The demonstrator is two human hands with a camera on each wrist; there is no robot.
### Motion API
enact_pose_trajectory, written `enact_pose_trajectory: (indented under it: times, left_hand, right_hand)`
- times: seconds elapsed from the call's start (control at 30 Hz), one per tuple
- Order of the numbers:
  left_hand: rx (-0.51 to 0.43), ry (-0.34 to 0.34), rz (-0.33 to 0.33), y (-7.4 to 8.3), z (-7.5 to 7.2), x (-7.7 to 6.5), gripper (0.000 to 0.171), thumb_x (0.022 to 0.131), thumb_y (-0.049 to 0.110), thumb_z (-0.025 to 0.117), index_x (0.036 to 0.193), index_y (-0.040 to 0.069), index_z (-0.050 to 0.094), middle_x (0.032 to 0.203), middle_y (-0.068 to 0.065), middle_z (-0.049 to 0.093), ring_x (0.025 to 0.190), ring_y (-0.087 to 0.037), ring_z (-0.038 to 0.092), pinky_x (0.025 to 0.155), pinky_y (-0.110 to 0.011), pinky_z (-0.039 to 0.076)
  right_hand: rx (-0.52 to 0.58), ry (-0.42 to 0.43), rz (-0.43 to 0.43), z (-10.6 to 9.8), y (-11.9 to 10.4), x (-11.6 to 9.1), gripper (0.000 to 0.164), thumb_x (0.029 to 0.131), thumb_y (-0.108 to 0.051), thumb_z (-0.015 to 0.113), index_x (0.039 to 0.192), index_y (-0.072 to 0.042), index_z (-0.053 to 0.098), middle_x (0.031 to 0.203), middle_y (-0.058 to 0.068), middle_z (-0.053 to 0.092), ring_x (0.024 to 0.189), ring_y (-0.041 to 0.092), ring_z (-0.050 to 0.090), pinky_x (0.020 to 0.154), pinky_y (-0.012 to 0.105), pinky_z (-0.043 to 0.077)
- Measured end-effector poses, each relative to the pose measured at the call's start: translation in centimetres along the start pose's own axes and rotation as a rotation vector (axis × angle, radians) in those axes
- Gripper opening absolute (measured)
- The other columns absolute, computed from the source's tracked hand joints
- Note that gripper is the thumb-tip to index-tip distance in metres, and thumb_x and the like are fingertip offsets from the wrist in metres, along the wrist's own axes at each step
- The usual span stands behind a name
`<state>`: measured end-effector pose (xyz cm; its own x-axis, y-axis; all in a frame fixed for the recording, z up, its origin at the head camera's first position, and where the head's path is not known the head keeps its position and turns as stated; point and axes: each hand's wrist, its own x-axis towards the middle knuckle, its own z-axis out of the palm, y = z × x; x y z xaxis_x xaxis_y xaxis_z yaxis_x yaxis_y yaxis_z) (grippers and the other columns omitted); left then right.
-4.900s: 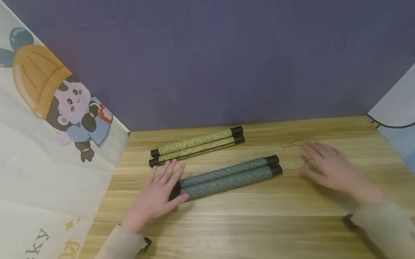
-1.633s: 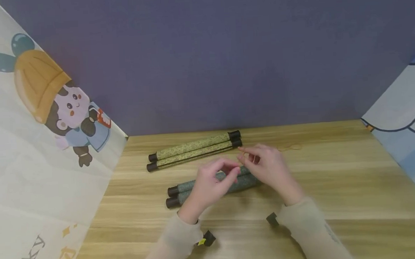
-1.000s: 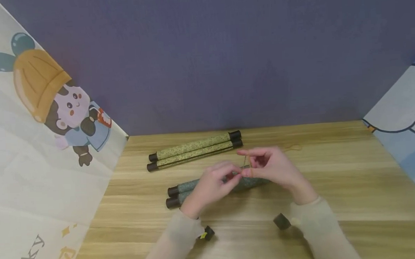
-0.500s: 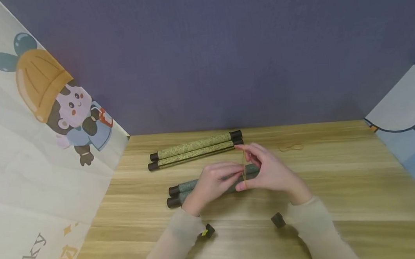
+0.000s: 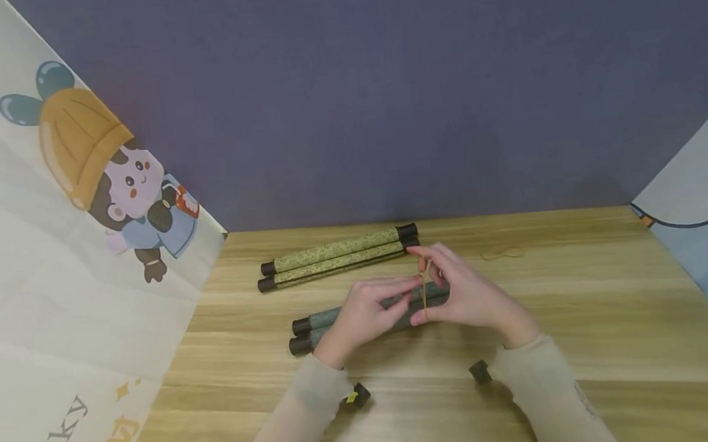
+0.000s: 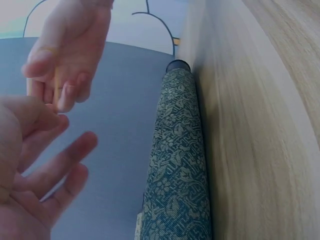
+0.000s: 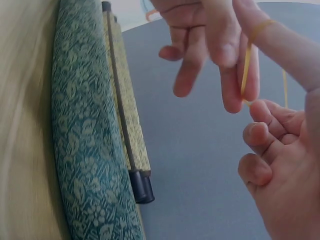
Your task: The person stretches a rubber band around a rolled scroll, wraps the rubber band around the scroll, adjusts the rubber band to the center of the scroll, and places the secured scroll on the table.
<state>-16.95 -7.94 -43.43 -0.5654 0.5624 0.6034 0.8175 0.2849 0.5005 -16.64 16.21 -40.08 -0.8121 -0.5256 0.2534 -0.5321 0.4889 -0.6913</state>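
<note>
A thin yellow rubber band (image 5: 425,297) is stretched upright between the hands, above a green brocade scroll. My right hand (image 5: 475,298) holds the band looped over its thumb and forefinger, which are spread apart. From the left, my left hand (image 5: 365,310) pinches the band with thumb and fingertips. In the right wrist view, the band (image 7: 245,70) wraps the right thumb and runs down to the fingertips. The green scroll (image 5: 325,318), two rolls with black end knobs, lies beneath both hands, its right end hidden. Behind it lies a yellow patterned scroll (image 5: 337,248), also two rolls side by side.
Another thin loop (image 5: 502,254), like a rubber band, lies on the wooden table (image 5: 587,315) right of the scrolls. A dark blue panel (image 5: 384,99) stands along the back edge. A white printed sheet (image 5: 51,283) rises on the left, another printed sheet (image 5: 700,176) on the right.
My hands came from resting apart on the table to meeting over the green scroll, with one band picked up from the right. My right thumb and forefinger then spread, stretching it.
</note>
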Motion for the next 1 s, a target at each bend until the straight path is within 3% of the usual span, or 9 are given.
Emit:
enact_pose_trajectory:
  times: [0.1,0.2,0.43,0.57,0.73,0.77,0.87,0.93,1.0]
  left_hand:
    - [-0.030,-0.037,-0.070,0.1,0.0,-0.1,0.039,0.101,0.001,0.071,0.138,0.008,0.076,0.133,-0.009,0.077,0.078,-0.007,0.072,0.059,-0.020,0.056]
    - [-0.057,-0.070,-0.130,0.2,-0.2,-0.2,0.043,0.101,0.002,0.068,0.143,0.011,0.074,0.135,-0.009,0.076,0.058,-0.010,0.058,0.053,-0.016,0.048]
    - [-0.153,-0.132,-0.283,0.3,-0.6,-0.3,0.048,0.100,0.002,0.064,0.147,0.013,0.071,0.131,-0.011,0.078,0.066,-0.018,0.067,0.054,-0.021,0.051]
    - [-0.168,-0.157,-0.358,0.4,-1.1,-0.3,0.049,0.102,0.005,0.062,0.148,0.015,0.070,0.117,-0.013,0.082,0.054,-0.014,0.055,0.043,-0.024,0.043]
    - [-0.071,-0.164,-0.412,0.3,-1.7,-0.3,0.048,0.106,0.013,0.064,0.153,0.021,0.066,0.128,-0.008,0.080,0.039,-0.001,0.029,0.051,-0.030,0.054]
    - [-0.049,-0.167,-0.424,0.3,-1.8,-0.4,0.049,0.106,0.015,0.064,0.155,0.021,0.064,0.122,-0.009,0.081,0.037,0.000,0.027,0.052,-0.030,0.056]
    - [0.004,-0.169,-0.432,-0.1,-2.0,-0.5,0.053,0.106,0.017,0.065,0.159,0.019,0.059,0.129,-0.015,0.078,0.034,0.001,0.022,0.049,-0.029,0.054]
    - [0.028,-0.184,-0.433,-0.4,-2.1,-0.7,0.056,0.106,0.019,0.065,0.162,0.017,0.056,0.111,-0.016,0.080,0.035,0.001,0.021,0.037,-0.028,0.042]
    - [0.071,-0.203,-0.416,-0.9,-2.3,-0.8,0.059,0.106,0.021,0.065,0.164,0.016,0.053,0.099,-0.009,0.078,0.036,0.002,0.022,0.037,-0.025,0.038]
  right_hand:
    - [-0.035,-0.006,0.015,-0.1,0.3,-0.1,0.118,0.072,-0.046,0.103,0.167,-0.015,0.040,0.113,0.000,0.050,0.085,0.017,0.047,0.067,0.029,0.044]
    - [-0.059,-0.006,0.033,-0.3,0.5,-0.2,0.115,0.074,-0.041,0.103,0.167,-0.013,0.041,0.113,0.001,0.050,0.087,0.017,0.046,0.067,0.030,0.045]
    - [-0.095,0.009,0.025,-0.8,1.4,-0.2,0.107,0.079,-0.043,0.100,0.163,-0.007,0.044,0.114,0.005,0.051,0.091,0.021,0.047,0.071,0.031,0.044]
    - [-0.105,0.025,0.013,-1.1,2.0,-0.3,0.108,0.078,-0.041,0.101,0.162,-0.006,0.044,0.118,0.003,0.052,0.090,0.026,0.049,0.071,0.031,0.043]
    - [-0.115,0.025,0.043,-1.5,2.7,-0.5,0.109,0.076,-0.038,0.103,0.162,-0.006,0.043,0.118,0.001,0.050,0.091,0.028,0.051,0.071,0.032,0.045]
    - [-0.114,0.022,0.050,-1.6,2.7,-0.5,0.109,0.076,-0.037,0.103,0.162,-0.006,0.043,0.117,0.002,0.050,0.091,0.028,0.051,0.071,0.032,0.045]
    - [-0.111,0.017,0.067,-1.8,3.0,-0.6,0.107,0.077,-0.036,0.103,0.161,-0.005,0.043,0.118,0.004,0.051,0.091,0.029,0.051,0.071,0.032,0.045]
    - [-0.114,0.015,0.077,-1.9,3.1,-0.7,0.108,0.077,-0.036,0.102,0.162,-0.004,0.043,0.119,0.004,0.051,0.092,0.029,0.052,0.070,0.032,0.046]
    - [-0.121,0.016,0.090,-2.1,3.2,-0.8,0.110,0.078,-0.037,0.102,0.163,-0.003,0.041,0.121,0.005,0.052,0.092,0.029,0.052,0.071,0.032,0.046]
